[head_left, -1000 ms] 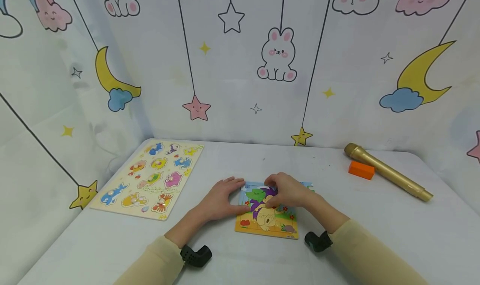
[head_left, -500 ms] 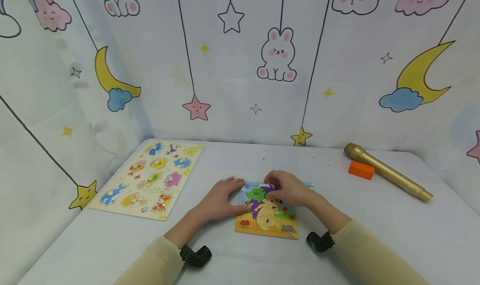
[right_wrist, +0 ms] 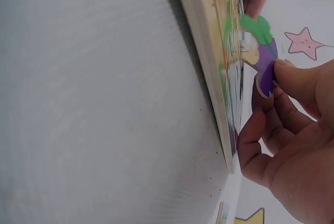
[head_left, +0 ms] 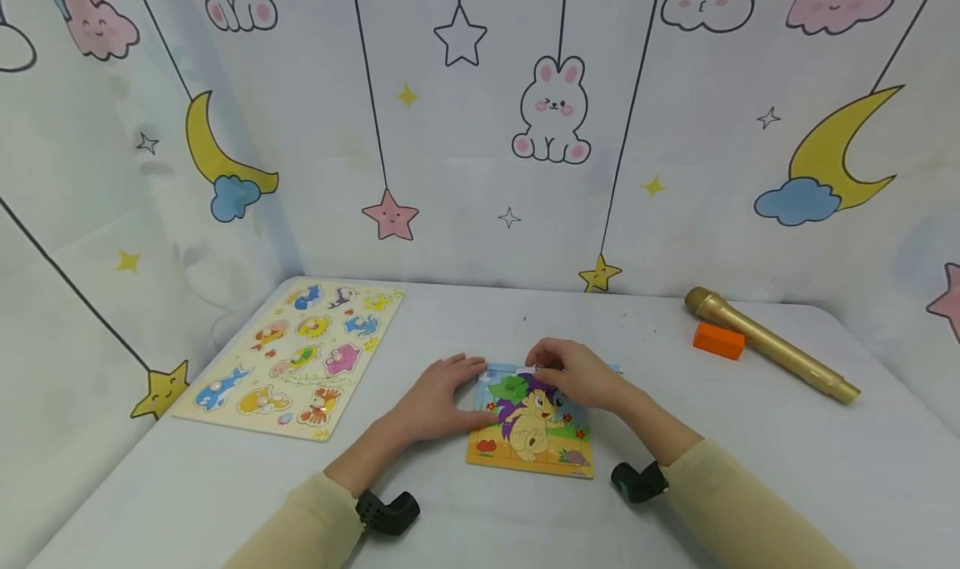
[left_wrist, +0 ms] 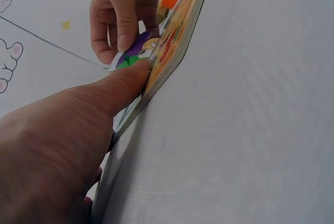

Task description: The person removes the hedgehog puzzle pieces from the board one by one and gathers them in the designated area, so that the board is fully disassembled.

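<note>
At the far left an animal board (head_left: 297, 383) lay flat on the white table (head_left: 435, 327). Next, the left hand (head_left: 442, 398) rested at the near puzzle's left side, thumb apart from the fingers and touching its face. The hedgehog puzzle (head_left: 525, 462) lay flat between both hands. A purple-and-green piece (right_wrist: 267, 54) tilted up from it, pinched between thumb and fingers of the right hand (head_left: 576, 375). Farther right, an orange block (head_left: 718, 341) sat beside a gold microphone (head_left: 783, 351)
</note>
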Demonstrator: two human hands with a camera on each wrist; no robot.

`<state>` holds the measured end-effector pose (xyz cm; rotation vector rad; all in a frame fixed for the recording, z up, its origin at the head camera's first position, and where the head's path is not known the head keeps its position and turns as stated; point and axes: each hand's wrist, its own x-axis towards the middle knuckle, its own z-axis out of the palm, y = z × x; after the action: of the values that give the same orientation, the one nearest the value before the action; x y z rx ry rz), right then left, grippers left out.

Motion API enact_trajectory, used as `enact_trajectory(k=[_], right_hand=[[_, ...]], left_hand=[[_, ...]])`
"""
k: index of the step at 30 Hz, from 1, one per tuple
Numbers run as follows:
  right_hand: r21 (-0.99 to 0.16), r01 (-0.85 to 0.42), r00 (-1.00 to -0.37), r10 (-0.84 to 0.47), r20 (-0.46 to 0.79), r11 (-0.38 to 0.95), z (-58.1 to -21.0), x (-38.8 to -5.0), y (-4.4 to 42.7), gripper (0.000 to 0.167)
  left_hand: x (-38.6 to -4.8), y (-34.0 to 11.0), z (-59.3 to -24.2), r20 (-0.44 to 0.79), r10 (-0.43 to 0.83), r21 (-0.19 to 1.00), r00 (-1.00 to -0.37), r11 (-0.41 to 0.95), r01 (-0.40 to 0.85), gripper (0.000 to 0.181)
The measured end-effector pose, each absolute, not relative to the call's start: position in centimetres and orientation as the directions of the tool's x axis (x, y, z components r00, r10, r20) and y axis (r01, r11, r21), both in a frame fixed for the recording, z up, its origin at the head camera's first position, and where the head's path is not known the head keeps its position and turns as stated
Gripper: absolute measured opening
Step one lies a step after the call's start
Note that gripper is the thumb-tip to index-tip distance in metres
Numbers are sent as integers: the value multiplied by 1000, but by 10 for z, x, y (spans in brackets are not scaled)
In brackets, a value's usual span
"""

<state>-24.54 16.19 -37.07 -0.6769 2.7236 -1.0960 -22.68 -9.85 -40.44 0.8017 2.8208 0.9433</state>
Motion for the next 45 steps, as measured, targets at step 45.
enact_trajectory(k=[45], right_hand=[[-720, -165, -951, -301, -64, 674, -354, -240, 307, 20]], left_hand=[[-227, -96, -405, 100, 481, 574, -871, 687, 445, 80]])
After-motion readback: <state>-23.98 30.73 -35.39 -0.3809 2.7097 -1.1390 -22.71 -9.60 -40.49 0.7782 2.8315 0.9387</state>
